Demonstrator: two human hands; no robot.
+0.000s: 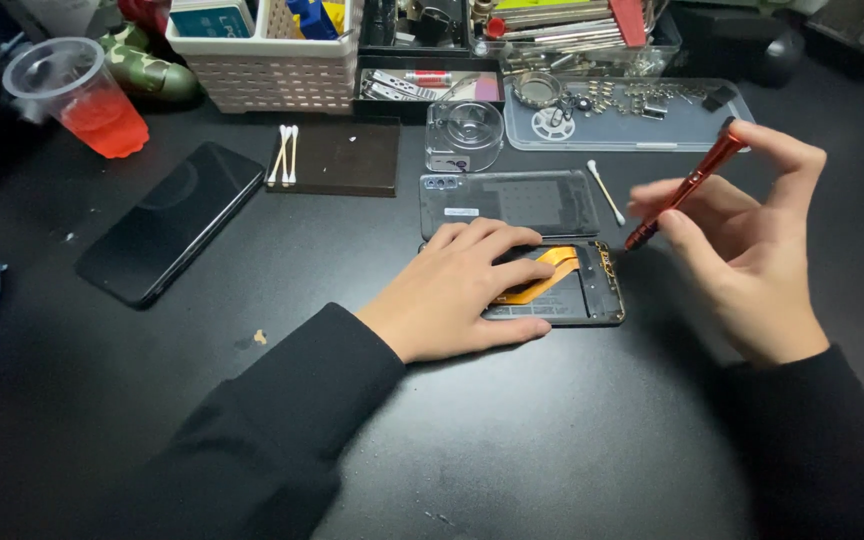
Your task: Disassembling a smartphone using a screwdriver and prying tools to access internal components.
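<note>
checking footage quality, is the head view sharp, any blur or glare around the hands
Head view: left hand on the opened phone is sharp; right hand and red screwdriver look slightly motion-blurred; soft glare on the black table; top corners dim.

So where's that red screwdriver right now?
In the head view the red screwdriver is right of centre, held in the right hand, its tip by the opened phone under the left hand.

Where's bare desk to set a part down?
Bare desk lies in front of the opened phone, between both sleeves, and between the black phone and the left hand. Crowded at the back: basket, parts tray, red cup.
</note>
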